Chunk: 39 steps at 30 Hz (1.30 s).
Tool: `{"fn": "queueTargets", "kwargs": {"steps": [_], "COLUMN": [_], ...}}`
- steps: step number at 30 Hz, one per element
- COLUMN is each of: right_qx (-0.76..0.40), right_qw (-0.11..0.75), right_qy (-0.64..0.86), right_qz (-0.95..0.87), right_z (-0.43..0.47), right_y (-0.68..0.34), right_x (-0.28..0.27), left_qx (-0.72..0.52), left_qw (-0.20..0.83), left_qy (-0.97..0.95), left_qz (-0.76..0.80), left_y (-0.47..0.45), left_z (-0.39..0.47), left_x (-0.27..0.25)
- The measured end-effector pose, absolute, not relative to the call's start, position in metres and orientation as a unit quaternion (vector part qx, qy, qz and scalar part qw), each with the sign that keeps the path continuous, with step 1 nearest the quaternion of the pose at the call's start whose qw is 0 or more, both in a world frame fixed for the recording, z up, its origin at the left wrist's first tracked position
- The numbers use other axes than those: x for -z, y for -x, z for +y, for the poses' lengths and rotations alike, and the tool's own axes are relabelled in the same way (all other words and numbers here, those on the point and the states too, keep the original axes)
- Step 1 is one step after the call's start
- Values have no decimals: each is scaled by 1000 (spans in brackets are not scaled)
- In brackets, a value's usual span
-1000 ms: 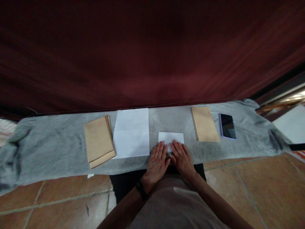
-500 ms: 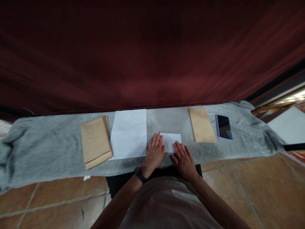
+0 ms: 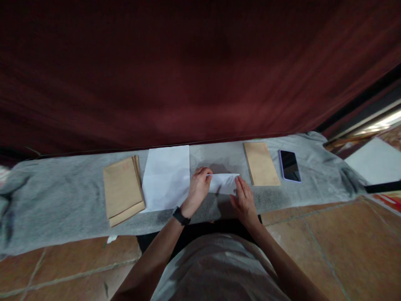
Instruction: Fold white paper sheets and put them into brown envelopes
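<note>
Folded white paper (image 3: pixel 221 184): in front of the torso, between the two hands, long side running across; far edge looks slightly raised, shadow below the near edge.
Left hand (image 3: pixel 199 184): thumb and curled fingers closed together on the paper's left end, at the far corner; that corner is hidden by the fingers.
Right hand (image 3: pixel 244 198): at the paper's right end, fingertips touching the far corner; thumb spread from the fingers, near the close-side corner. Can't tell if it pinches or only rests there.
Black wristband (image 3: pixel 181 216): on the left wrist.
White sheet (image 3: pixel 166 177): flat, just left of the left hand, larger than the folded one, faint crease across.
Kraft envelope stack (image 3: pixel 123 186): left of the sheet, tilted, overlapping its left edge.
Kraft envelope (image 3: pixel 262 165): flat, right of the right hand, apart from it.
Smartphone (image 3: pixel 290 166): right of that envelope, dark screen up, lilac edge.
Grey cloth (image 3: pixel 69 188): under all of these, rumpled at both ends.
Tiled floor (image 3: pixel 354 238): brownish, below the cloth's near edge.
</note>
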State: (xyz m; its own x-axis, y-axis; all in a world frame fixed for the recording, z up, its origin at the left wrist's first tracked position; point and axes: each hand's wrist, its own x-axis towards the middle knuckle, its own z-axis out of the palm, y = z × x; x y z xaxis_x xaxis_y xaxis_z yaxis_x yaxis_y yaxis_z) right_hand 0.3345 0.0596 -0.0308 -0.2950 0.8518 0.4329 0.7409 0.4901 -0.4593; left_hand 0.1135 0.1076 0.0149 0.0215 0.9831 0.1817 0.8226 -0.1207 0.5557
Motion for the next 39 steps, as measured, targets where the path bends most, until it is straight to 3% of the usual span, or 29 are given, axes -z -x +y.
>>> {"fn": "queueTargets", "kwargs": {"steps": [5, 13, 20, 39], "right_qx": [-31, -98, -89, -56], "right_qw": [398, 249, 167, 167], "right_qy": [509, 444, 453, 505], "right_qz": [-762, -855, -871, -845], "right_z": [82, 49, 24, 39], "right_y": [-343, -341, -326, -338], "right_x": [-4, 29, 42, 55], "left_qx": [-389, -204, -140, -87], "left_qw": [85, 37, 72, 46], "left_qy": [-746, -834, -813, -782], "left_qz": [534, 512, 561, 615], "left_y": [-112, -114, -124, -144], "left_z": [83, 17, -1, 22], "left_x": [-29, 35, 31, 32]}}
